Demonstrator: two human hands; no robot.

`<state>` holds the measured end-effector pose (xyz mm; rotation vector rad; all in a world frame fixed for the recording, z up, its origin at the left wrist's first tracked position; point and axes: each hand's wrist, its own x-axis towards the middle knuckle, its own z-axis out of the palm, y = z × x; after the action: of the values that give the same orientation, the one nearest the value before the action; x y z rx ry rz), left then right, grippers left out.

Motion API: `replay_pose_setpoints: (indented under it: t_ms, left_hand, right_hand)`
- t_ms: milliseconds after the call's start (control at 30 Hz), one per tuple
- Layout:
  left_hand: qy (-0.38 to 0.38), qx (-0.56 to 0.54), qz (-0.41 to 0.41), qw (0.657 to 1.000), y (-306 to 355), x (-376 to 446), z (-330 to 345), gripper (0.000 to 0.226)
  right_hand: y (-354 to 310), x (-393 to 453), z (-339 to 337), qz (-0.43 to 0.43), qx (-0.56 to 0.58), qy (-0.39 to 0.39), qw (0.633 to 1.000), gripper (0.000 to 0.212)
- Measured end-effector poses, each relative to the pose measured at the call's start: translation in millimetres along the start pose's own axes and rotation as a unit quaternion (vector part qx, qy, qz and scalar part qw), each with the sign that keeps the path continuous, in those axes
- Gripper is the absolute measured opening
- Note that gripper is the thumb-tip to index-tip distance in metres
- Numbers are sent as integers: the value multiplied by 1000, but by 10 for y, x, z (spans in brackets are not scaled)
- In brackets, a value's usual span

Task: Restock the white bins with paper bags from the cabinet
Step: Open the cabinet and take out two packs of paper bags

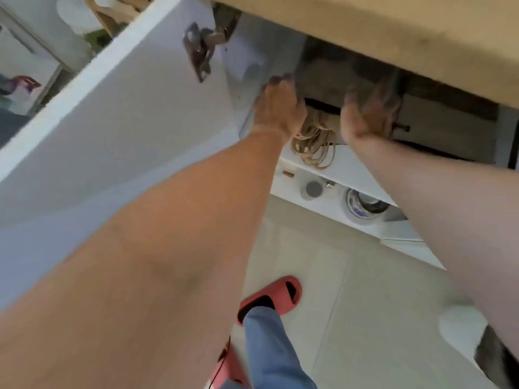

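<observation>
Nearest us: pink slipper (271, 299) on the tiled floor (323, 290), blue trouser leg (269, 352) above it. Both our bare forearms run up and forward from the bottom corners, converging into the open cabinet (283, 51) under the tan table (393, 32).

White cabinet door (112, 116) is swung open on the left, hinge (200, 49) visible near its top edge.

Lower shelf (331, 197): a blue-patterned bowl (362, 206), a small grey round item (313, 189), some small hardware. Upper shelf edge: a bundle of tan cord handles (314, 141) hanging between our two wrists.

Left hand (280, 108): back of the hand facing us, fingers (278, 82) extended and slightly spread, pressed against the left side of the brown paper bags (325, 80). Right hand (368, 113): palm turned inward toward the left one, fingers curled loosely against the right side of the stack. Motion blur; we cannot tell whether either hand has actually closed on the stack.

Paper bags sit on the upper shelf, inside the cabinet, in shadow just under the table, between both hands.
</observation>
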<state>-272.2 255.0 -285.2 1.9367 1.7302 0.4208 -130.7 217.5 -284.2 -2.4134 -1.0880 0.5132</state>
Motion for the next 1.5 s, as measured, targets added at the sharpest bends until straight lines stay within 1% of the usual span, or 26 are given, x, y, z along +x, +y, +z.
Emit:
replay_pose_setpoints:
  t_ms: [33, 133, 167, 233, 300, 367, 400, 467, 567, 633, 700, 767, 933, 1000, 1100, 1267, 1367, 1500]
  left_hand:
    - [-7, -3, -8, 1000, 8, 84, 96, 35]
    - [-38, -43, -43, 997, -11, 156, 319, 40]
    - [-41, -56, -56, 996, -20, 141, 363, 41]
    - [-46, -72, -86, 993, -30, 70, 393, 44]
    - [-73, -96, -133, 984, -52, -44, 398, 53]
    - [-111, -96, -172, 974, -81, -202, 379, 59]
    - [-123, -79, -175, 974, -95, -285, 366, 60]
    - [-138, -45, -156, 977, -135, -432, 330, 65]
    - [-171, -45, -133, 975, -207, -609, 256, 72]
    - [-202, -36, -125, 971, -270, -762, 186, 75]
    - [-230, -18, -118, 966, -312, -965, 88, 75]
    - [-237, -8, -113, 965, -333, -1229, -32, 71]
    - [-162, 0, -59, 985, -279, -2055, -483, 62]
    - [-139, -13, -39, 989, -212, -2400, -729, 58]
    - [-115, -19, -24, 993, -79, -2876, -1094, 57]
    - [-67, -9, 0, 998, 166, -3534, -1606, 63]
    - [-22, -2, 19, 1000, 320, -3769, -1853, 65]
    - [43, -29, 50, 997, 512, -3952, -2119, 61]
  right_hand:
    - [28, 90, 64, 12, -1, -12, 1000, 75]
    - [170, 169, 253, 41, 21, -101, 994, 83]
    - [225, 151, 308, 36, 23, -105, 994, 86]
    - [297, 55, 358, 16, 4, -86, 996, 89]
    - [332, -96, 354, -4, -31, -80, 996, 91]
    - [344, -266, 334, -17, -43, -79, 996, 96]
    - [347, -356, 322, -18, -38, -78, 996, 98]
    - [364, -531, 307, -14, -14, -75, 997, 97]
    - [418, -836, 236, -1, 16, -90, 996, 92]
    - [472, -1068, 174, -1, 11, -98, 995, 89]
    - [506, -1306, 102, -1, 2, -104, 995, 87]
    - [525, -1562, 19, 0, 5, -113, 994, 82]
    - [497, -2294, -361, 10, 7, -120, 993, 72]
    - [465, -2613, -593, 6, 10, -125, 992, 72]
    - [393, -3064, -1002, -15, 8, -118, 993, 72]
    - [268, -3647, -1642, -51, 13, -85, 995, 74]
    - [185, -3845, -1944, -75, 27, -59, 995, 74]
    - [64, -3978, -2280, -122, 54, -17, 991, 76]
